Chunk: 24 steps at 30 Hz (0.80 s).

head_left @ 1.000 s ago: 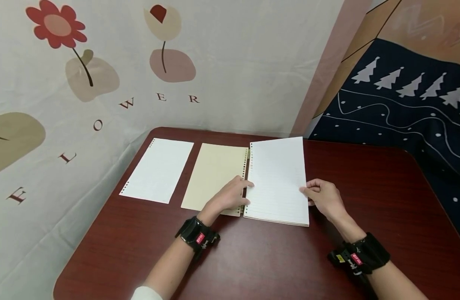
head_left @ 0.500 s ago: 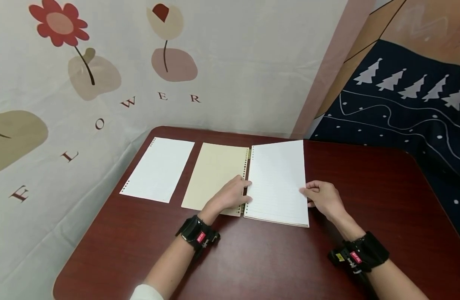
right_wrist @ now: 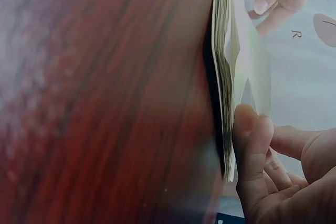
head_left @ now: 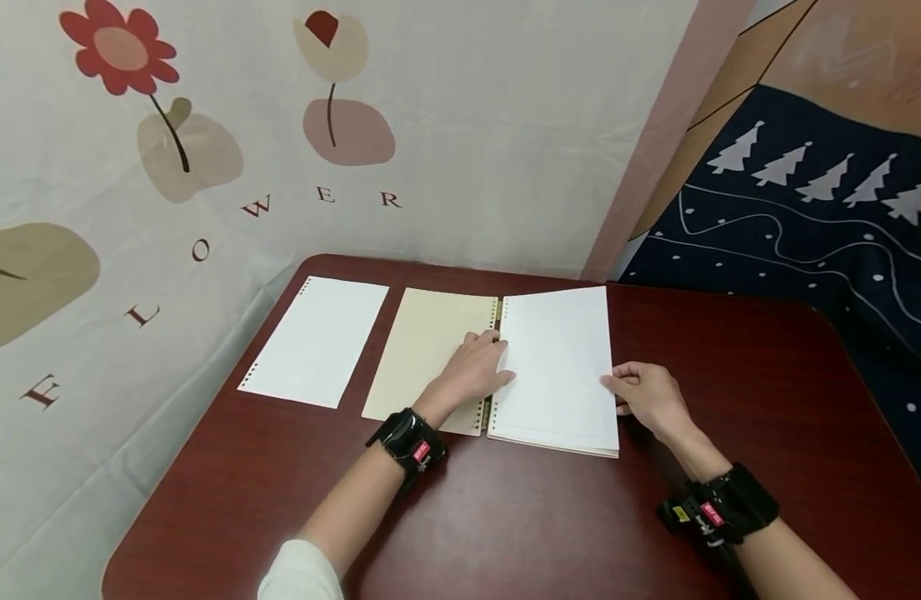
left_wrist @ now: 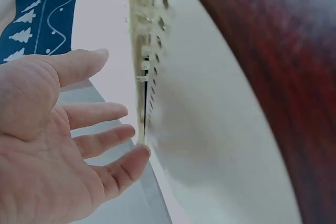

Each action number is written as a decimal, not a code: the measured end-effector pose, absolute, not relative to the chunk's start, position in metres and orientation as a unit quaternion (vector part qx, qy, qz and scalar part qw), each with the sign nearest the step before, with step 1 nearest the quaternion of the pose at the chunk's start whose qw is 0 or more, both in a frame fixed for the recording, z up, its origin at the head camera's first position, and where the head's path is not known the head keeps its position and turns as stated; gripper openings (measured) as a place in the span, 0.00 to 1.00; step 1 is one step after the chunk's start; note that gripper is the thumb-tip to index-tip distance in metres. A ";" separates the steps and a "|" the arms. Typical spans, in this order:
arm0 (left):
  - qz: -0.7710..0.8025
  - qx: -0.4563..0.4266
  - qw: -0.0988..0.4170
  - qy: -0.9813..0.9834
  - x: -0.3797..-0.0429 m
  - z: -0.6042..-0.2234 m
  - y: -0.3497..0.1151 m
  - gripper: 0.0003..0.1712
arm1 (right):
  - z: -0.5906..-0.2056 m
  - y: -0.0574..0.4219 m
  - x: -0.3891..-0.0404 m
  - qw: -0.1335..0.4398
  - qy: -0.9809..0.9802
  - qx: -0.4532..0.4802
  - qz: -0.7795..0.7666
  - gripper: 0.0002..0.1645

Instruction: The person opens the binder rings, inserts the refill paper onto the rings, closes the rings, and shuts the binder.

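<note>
A loose-leaf notebook lies open on the table, its cream inner cover [head_left: 422,350] at left and a stack of lined white pages [head_left: 553,367] at right. Between them runs a ring spine [left_wrist: 144,64] with clear rings beside a row of holes. My left hand [head_left: 471,368] spreads its fingers over the spine, thumb at the pages' holed edge. At the right edge my right hand [head_left: 650,398] pinches the top sheet [right_wrist: 254,72] between thumb and fingers. That sheet bows up from the stack [right_wrist: 224,77] below in the right wrist view.
A separate white sheet [head_left: 313,342] with holes down its left side lies left of the notebook. Behind the dark red table [head_left: 445,517] hangs a pale flower-print cloth [head_left: 498,142]; a navy cloth [head_left: 790,217] with white trees hangs at right.
My left hand has moved up along the spine, its fingers less pinched together. The top sheet's far edge has come down slightly toward me. My right hand has kept its hold.
</note>
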<state>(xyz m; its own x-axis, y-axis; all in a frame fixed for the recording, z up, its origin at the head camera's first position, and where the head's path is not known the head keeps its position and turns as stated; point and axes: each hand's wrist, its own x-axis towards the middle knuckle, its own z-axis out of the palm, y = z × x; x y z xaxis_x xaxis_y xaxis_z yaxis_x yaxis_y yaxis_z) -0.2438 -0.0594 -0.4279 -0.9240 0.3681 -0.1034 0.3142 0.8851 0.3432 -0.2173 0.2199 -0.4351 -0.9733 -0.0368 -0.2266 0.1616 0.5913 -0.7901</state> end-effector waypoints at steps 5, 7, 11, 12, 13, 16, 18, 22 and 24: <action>0.147 0.174 0.093 0.969 -0.248 -0.431 -0.058 0.32 | -0.436 0.219 -0.218 0.111 0.886 0.033 -0.450 0.22; 0.145 0.171 0.097 0.970 -0.248 -0.432 -0.057 0.32 | -0.436 0.219 -0.219 0.112 0.886 0.031 -0.449 0.22; 0.141 0.169 0.097 0.971 -0.248 -0.433 -0.057 0.32 | -0.434 0.220 -0.220 0.114 0.890 0.025 -0.440 0.21; 0.140 0.169 0.096 0.971 -0.249 -0.433 -0.056 0.32 | -0.434 0.220 -0.220 0.115 0.892 0.023 -0.437 0.21; 0.140 0.169 0.096 0.971 -0.249 -0.433 -0.056 0.32 | -0.434 0.220 -0.220 0.116 0.893 0.021 -0.434 0.22; 0.138 0.167 0.096 0.971 -0.249 -0.433 -0.056 0.32 | -0.434 0.220 -0.220 0.118 0.898 0.016 -0.423 0.22; 0.136 0.166 0.095 0.972 -0.249 -0.433 -0.056 0.31 | -0.433 0.221 -0.220 0.115 0.901 0.013 -0.419 0.21; 0.133 0.164 0.093 0.973 -0.250 -0.433 -0.055 0.31 | -0.434 0.222 -0.221 0.108 0.904 0.007 -0.415 0.20; 0.133 0.164 0.095 0.973 -0.251 -0.433 -0.055 0.31 | -0.434 0.222 -0.221 0.105 0.905 0.008 -0.413 0.20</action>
